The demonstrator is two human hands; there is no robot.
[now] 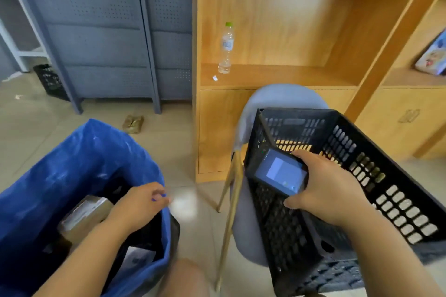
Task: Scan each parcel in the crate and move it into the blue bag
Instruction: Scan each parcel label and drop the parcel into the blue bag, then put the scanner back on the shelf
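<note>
- Down at our left, the blue bag [79,164] stands open. Our left hand [142,205] pinches its near rim, and inside lie a brown parcel [82,217] and a second parcel [138,258] lower down.
- On our right, the crate [362,142] sits tilted on a grey chair [284,96]. We see no parcel in the part of it that shows, so we judge the moving nearly or fully done.
- Our right hand [330,190] is wrapped around the scanner [280,172], held over the crate.
- One wrapped packet [133,123] lies on the floor beyond the bag. We cannot tell whether it belongs to the job.
- Both parcels' white labels are too blurred to read, as is the label on the bottle [226,48]. The scanner screen shows only a pale panel.
</note>
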